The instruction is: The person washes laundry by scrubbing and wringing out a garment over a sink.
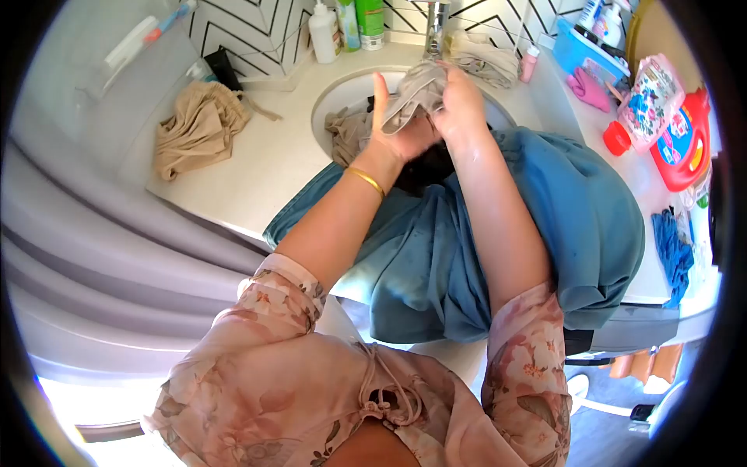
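Note:
Above the sink (317,124), below the tap (436,31), both my hands are on a bunched, wet-looking beige cloth (420,92). My right hand (461,105) is closed round the cloth's right side. The cloth lies against the palm of my left hand (401,140), whose thumb points up; its other fingers are partly hidden. More beige fabric (348,131) and something dark sit in the basin. A large teal cloth (436,257) drapes over the counter's front edge, under my forearms.
Crumpled tan garment (204,124) on the left counter (226,183); folded beige cloth (484,58) behind the sink. Bottles (324,33) stand along the tiled wall. At right are a blue basket (587,58), a pink-patterned pouch (652,101), a red detergent bottle (685,144) and a blue cloth (673,253).

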`<control>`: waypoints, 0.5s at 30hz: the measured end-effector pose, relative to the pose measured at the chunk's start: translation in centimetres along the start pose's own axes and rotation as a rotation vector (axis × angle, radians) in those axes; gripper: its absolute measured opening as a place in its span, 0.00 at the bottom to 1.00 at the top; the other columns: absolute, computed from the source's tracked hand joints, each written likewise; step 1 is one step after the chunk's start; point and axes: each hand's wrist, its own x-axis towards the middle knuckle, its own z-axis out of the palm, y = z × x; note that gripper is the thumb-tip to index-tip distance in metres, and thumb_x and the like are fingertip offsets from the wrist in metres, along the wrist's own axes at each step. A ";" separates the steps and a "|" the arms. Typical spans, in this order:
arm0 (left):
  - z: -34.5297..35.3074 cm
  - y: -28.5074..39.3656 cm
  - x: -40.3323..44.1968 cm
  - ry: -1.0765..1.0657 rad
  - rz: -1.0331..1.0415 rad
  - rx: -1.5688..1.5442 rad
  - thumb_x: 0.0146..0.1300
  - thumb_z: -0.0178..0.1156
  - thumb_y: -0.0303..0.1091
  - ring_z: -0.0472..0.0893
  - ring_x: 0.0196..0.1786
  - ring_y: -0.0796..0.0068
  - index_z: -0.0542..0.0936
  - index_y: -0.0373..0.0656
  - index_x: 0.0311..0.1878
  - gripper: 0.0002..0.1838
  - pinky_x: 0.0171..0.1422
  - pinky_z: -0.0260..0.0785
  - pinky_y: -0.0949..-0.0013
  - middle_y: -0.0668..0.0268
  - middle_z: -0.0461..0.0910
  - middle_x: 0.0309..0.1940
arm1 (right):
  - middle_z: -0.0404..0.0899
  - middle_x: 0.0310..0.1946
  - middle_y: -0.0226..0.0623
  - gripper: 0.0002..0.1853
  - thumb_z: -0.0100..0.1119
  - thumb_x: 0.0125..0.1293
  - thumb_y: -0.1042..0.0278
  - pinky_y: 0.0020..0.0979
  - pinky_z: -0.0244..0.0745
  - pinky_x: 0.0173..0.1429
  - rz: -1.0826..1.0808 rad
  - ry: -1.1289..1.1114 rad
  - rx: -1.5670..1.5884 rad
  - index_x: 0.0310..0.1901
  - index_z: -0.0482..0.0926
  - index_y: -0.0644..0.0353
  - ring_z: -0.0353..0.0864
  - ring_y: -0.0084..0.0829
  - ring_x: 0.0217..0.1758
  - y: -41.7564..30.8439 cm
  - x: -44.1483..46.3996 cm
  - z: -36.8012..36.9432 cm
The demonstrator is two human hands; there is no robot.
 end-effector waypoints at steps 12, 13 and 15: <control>-1.7 0.0 1.8 0.358 0.182 0.307 0.56 0.44 0.29 0.74 0.41 0.64 0.71 0.37 0.40 0.11 0.47 0.68 0.62 0.59 0.74 0.39 | 0.71 0.24 0.49 0.08 0.51 0.53 0.65 0.44 0.66 0.35 -0.898 0.041 -1.291 0.25 0.70 0.61 0.72 0.48 0.31 3.2 0.8 -1.4; -1.6 -0.3 2.3 0.369 0.179 0.292 0.56 0.43 0.28 0.74 0.40 0.64 0.71 0.38 0.40 0.10 0.47 0.68 0.62 0.59 0.74 0.38 | 0.71 0.27 0.51 0.09 0.51 0.53 0.64 0.44 0.66 0.35 -0.791 0.132 -1.291 0.26 0.71 0.62 0.72 0.49 0.32 2.6 1.2 -2.2; -2.2 0.2 2.5 0.397 0.168 0.267 0.56 0.43 0.28 0.75 0.38 0.64 0.71 0.38 0.39 0.10 0.47 0.68 0.63 0.59 0.75 0.37 | 0.69 0.35 0.56 0.10 0.50 0.54 0.63 0.45 0.67 0.38 -0.924 0.191 -1.283 0.26 0.71 0.62 0.70 0.51 0.36 3.2 -0.3 -2.1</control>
